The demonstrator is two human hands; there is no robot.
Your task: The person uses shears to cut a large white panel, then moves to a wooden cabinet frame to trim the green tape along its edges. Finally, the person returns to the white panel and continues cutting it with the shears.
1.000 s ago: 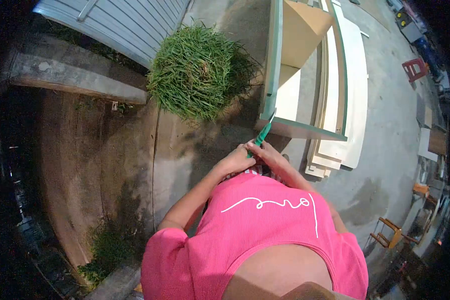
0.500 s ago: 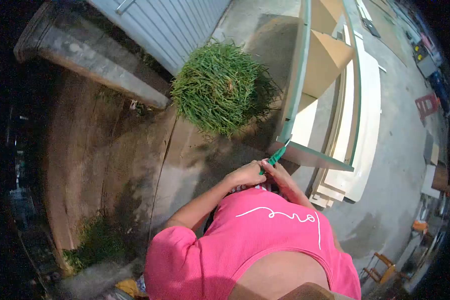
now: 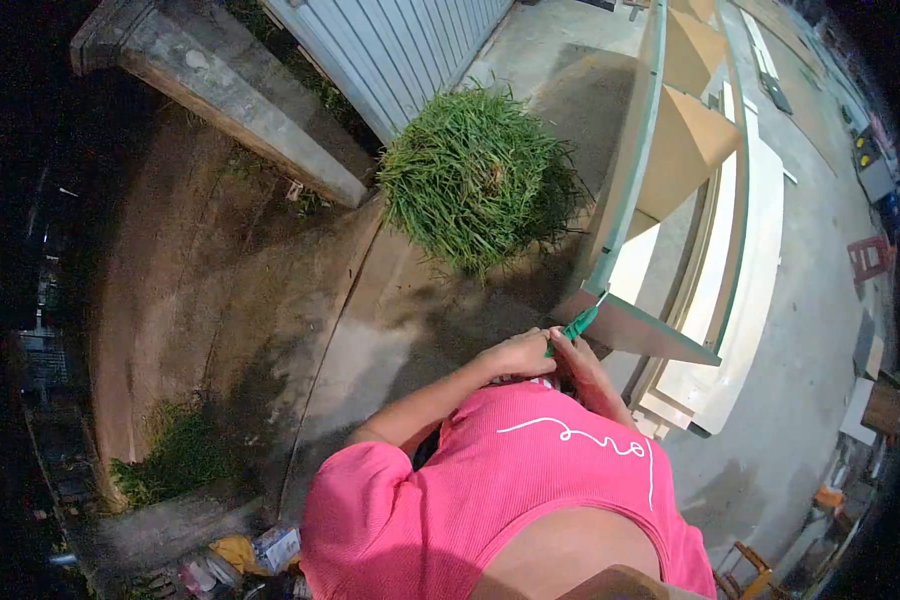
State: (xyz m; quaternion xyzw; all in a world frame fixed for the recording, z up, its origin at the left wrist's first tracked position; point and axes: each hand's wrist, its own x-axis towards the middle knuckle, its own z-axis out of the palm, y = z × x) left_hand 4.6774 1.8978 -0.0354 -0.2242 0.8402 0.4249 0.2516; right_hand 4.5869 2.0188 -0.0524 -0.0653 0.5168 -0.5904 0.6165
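A green utility knife (image 3: pixel 579 323) with a thin metal tip points up and right, its tip at the near corner of a green-edged wooden cabinet frame (image 3: pixel 660 325). My left hand (image 3: pixel 522 356) is closed around the rear of the handle. Pressed up beside it, my right hand (image 3: pixel 576 362) is closed on the handle too, thumb along the green body. Both hands are together in front of my pink shirt (image 3: pixel 510 470), with the lower fingers partly hidden behind it. The cabinet lies on its side, showing brown inner panels (image 3: pixel 685 150).
A large heap of cut green grass (image 3: pixel 480 180) lies ahead, beside a grey ribbed metal gate (image 3: pixel 400 60) and a concrete pillar (image 3: pixel 240 110). Cream boards (image 3: pixel 745 290) are stacked beyond the cabinet. A red plastic stool (image 3: pixel 870 258) stands far right.
The view has shifted, so the grass, cabinet and hands appear farther right and slightly lower. Both hands keep their hold on the knife, its tip still at the cabinet corner.
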